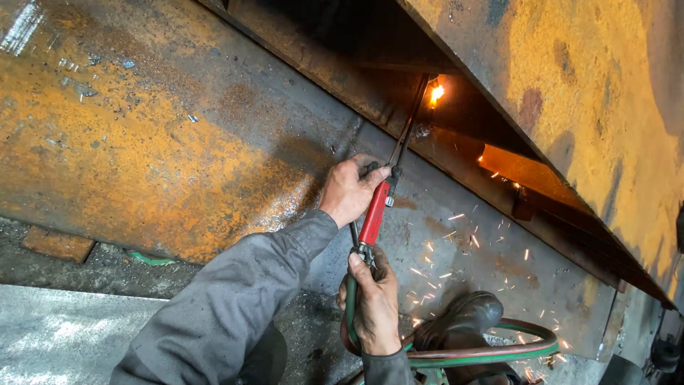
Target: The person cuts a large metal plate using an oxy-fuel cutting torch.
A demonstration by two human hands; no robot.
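A cutting torch with a red handle (374,212) runs up to a long thin neck, and a bright flame (436,93) burns at its tip inside a dark gap between rusty steel plates. My left hand (348,191), in a grey sleeve, grips the torch at the top of the handle by the valve. My right hand (374,303) holds the rear end of the handle where the green and red hoses (499,351) join. Sparks fall to the right of the torch, below the gap.
A large rusty steel plate (142,135) slopes across the left. Another orange-rusted plate (591,85) overhangs at the upper right. A dark boot (467,317) stands by the looped hoses. A grey concrete slab (64,335) lies at the lower left.
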